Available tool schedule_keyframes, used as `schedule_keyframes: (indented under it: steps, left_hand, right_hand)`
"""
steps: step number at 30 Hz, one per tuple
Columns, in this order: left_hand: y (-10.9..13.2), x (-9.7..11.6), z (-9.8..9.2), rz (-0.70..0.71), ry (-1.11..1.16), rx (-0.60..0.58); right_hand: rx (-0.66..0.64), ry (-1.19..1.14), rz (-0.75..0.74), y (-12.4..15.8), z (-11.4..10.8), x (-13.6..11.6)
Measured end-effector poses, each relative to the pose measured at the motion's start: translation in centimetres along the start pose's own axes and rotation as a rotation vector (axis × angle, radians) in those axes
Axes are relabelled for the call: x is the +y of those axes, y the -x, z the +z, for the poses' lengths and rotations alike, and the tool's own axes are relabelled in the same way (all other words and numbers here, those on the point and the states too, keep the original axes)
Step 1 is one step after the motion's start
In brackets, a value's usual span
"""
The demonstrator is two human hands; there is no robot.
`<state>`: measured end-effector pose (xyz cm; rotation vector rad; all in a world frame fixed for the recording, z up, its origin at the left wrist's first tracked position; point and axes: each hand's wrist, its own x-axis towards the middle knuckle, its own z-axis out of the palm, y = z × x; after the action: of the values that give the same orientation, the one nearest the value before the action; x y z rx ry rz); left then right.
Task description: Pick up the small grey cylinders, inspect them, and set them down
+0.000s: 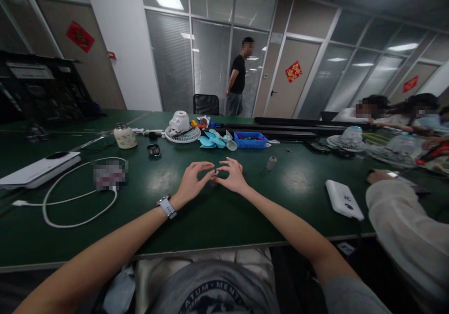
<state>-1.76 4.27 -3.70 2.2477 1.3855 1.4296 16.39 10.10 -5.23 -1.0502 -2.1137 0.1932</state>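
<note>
The left hand (191,183) and right hand (234,176) are pinched together on a small dark part (215,172); the dismantled fan (182,127) lies far off, unassembled.

A long dark green table (210,211) carries everything. At its left edge lies a flat white box (38,168), and beside it a white cable (75,194) curls in a loose loop. Farther back stand a small cream jar (125,136) and a little dark round part (154,149). Near the middle back rest a white fan housing (181,127) on its grille, light blue fan blades (215,141), and a blue tray (250,140). A small grey cylinder (271,163) stands upright, apart from them. To the right lies a white rectangular device (343,198), and another white fan (347,138) sits at the far right.
</note>
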Motion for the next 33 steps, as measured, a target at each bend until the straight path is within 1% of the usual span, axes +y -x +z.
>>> schedule_keyframes:
  steps: [3,8,11,14,16,17,18,19,20,21,22,24,26,29,31,33]
  left_hand:
    - [-0.4,-0.3,0.7,-0.051,0.067,-0.014]
    - [-0.9,-1.5,1.7,-0.231,0.277,-0.008]
    - [-1.3,-1.4,1.9,-0.268,0.343,0.000]
    - [-1.7,-1.2,1.5,-0.243,0.337,0.085]
    - [-1.7,-1.6,0.9,-0.243,0.314,0.159]
    - [-1.6,-2.0,0.6,-0.258,0.298,0.176]
    - [-1.5,-2.5,0.2,-0.284,0.281,0.167]
    - [-1.2,-3.2,-0.2,-0.321,0.255,0.130]
    - [-0.9,-4.0,-0.5,-0.372,0.217,0.069]
    - [-0.5,-4.7,-0.8,-0.427,0.190,-0.024]
    - [-0.2,-5.4,-0.9,-0.468,0.180,-0.094]
    - [0.4,-6.3,-1.0,-0.493,0.179,-0.196]
    - [0.6,-6.6,-0.8,-0.475,0.203,-0.233]
    - [0.5,-6.2,-0.3,-0.435,0.217,-0.197]
    - [0.4,-5.9,-0.1,-0.442,0.187,-0.126]
    - [0.3,-5.8,0.0,-0.475,0.163,-0.043]
  right_hand:
    - [-0.003,-0.034,-0.022,0.1,0.4,0.4]
    - [-0.029,-0.044,-0.027,0.1,0.6,0.5]
    - [-0.034,-0.041,-0.009,0.2,0.6,0.2]
    - [-0.030,-0.042,-0.011,0.3,0.5,0.0]
    - [-0.028,-0.046,-0.009,0.3,0.3,-0.1]
    - [-0.029,-0.049,-0.006,0.3,0.2,-0.1]
    - [-0.032,-0.053,-0.003,0.4,0.2,-0.2]
    - [-0.039,-0.057,-0.001,0.4,0.1,-0.2]
    - [-0.048,-0.062,0.000,0.4,0.1,-0.2]
    - [-0.055,-0.066,0.001,0.4,0.0,-0.2]
    - [-0.060,-0.070,0.003,0.5,0.0,-0.2]
    - [-0.072,-0.081,0.008,0.5,0.1,-0.1]
    - [-0.080,-0.099,0.001,0.5,0.2,-0.1]
    - [-0.114,-0.127,-0.044,0.7,0.4,-0.3]
    - [-0.147,-0.122,-0.057,0.8,0.4,-0.6]
    - [-0.166,-0.089,-0.037,0.8,0.2,-0.7]
